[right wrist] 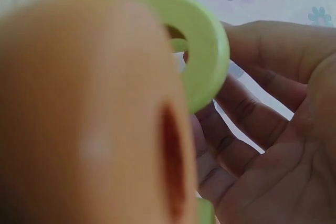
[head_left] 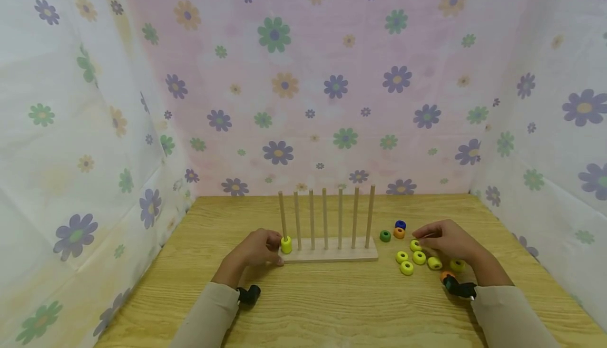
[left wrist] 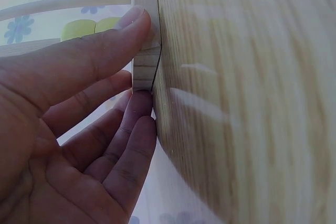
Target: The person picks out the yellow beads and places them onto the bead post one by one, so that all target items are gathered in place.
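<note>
My left hand (head_left: 258,247) grips the left end of a wooden peg stand (head_left: 332,255), thumb on the front side and fingers behind. In the left wrist view, the thumb (left wrist: 113,43) lies against the base end (left wrist: 145,69). Two yellow beads (head_left: 286,245) are stacked on the leftmost peg; the other pegs are bare. To the right, my right hand (head_left: 449,240) hovers low among loose beads, thumb and index fingertips close to a yellow bead (head_left: 415,245). Beads in the foreground hide those fingertips in the right wrist view, where the palm (right wrist: 278,182) shows.
Several more yellow beads (head_left: 419,257) lie around the right hand. A green bead (head_left: 385,236), a blue bead (head_left: 400,224) and an orange bead (head_left: 400,233) sit between stand and hand. Another orange bead (head_left: 447,276) is by the right wrist. Flowered cloth (head_left: 313,74) encloses the wooden table (head_left: 332,306).
</note>
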### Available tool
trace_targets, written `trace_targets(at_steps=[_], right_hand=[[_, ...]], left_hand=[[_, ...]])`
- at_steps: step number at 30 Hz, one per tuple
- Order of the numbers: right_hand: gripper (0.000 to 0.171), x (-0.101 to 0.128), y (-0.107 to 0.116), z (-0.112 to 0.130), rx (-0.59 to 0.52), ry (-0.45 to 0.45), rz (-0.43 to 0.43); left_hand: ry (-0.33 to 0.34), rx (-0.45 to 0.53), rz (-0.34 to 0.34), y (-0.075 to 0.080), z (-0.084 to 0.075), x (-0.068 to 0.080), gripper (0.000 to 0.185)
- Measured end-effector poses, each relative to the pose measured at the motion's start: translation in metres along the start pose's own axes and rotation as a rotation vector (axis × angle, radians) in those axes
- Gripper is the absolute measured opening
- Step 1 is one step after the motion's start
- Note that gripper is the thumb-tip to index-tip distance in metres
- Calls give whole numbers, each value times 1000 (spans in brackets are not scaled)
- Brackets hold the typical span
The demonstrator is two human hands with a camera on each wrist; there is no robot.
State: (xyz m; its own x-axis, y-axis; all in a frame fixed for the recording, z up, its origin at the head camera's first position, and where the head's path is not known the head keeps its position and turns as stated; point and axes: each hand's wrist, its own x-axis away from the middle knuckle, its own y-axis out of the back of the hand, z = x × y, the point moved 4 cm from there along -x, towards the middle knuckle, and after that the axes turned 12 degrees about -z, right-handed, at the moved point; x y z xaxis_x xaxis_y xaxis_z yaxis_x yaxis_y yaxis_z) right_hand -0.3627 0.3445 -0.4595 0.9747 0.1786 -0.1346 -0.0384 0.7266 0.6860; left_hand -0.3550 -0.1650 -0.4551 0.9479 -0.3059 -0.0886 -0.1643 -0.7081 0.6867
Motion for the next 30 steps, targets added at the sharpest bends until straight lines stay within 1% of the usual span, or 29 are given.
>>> trace_targets(at_steps=[3,10,14,16,21,26,30], right_hand=[[29,1,1,1,-2,14,3],[33,2,-2,-1,-55,-37,48],[36,2,-4,-2,-42,-37,68],[36,2,-4,-2,-31,-30,69],[39,3,-5,0,-56,1,88],[41,5,-6,1,-77,11,98],[41,5,-5,0,-67,20,91]], left_hand=[[7,-2,-2,0,1,0,22],[22,-1,-4,0,0,0,22],[36,2,-5,0,1,0,25],[41,4,-6,0,1,0,26],[38,-4,-7,1,1,0,29],[31,-2,0,1,0,2,25],[26,0,2,1,-3,3,23]])
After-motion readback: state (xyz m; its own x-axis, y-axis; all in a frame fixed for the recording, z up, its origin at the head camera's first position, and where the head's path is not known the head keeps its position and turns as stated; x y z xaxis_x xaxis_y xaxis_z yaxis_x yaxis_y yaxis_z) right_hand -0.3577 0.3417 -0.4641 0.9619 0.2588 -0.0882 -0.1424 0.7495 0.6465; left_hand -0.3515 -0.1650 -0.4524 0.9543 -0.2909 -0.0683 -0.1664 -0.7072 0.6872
